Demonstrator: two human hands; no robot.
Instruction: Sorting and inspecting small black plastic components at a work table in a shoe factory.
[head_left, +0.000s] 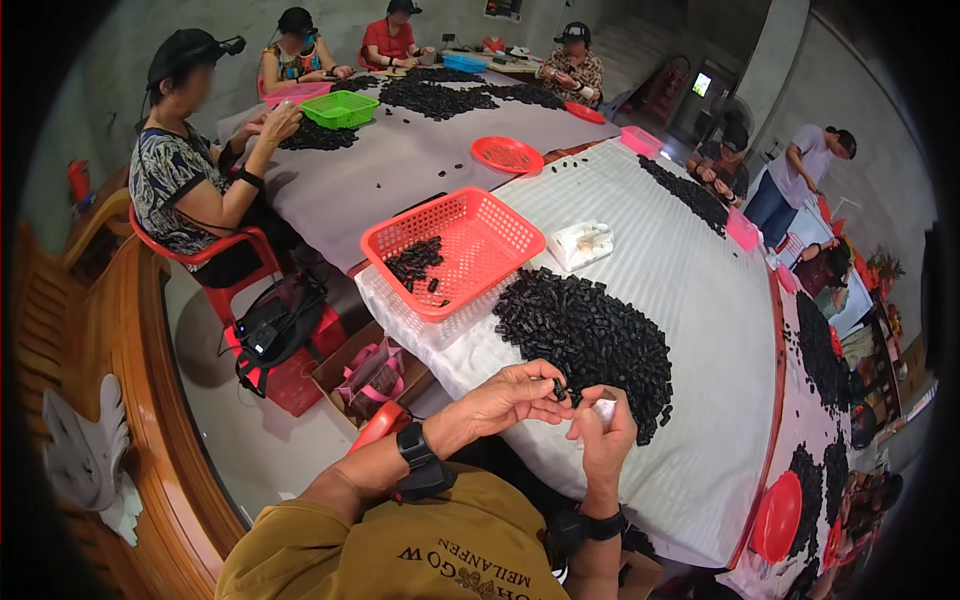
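My left hand (505,398) pinches a small black plastic piece (559,389) between thumb and fingertips. Close beside it, my right hand (606,438) is closed around something small and white (604,409), whose kind I cannot make out. Both hands are held over the near edge of the white-covered table (710,350). Just beyond them spreads a heap of small black pieces (585,335). A red plastic basket (495,250) stands past the heap on the left, with some black pieces (415,262) inside. A white packet of tissues (580,245) lies beside the basket.
Across the grey-covered table (410,150) lie more black heaps, a green basket (340,109) and a red round tray (506,154). Several people sit around the tables. A red stool (290,370) with a black bag and a cardboard box (370,380) stand at my left.
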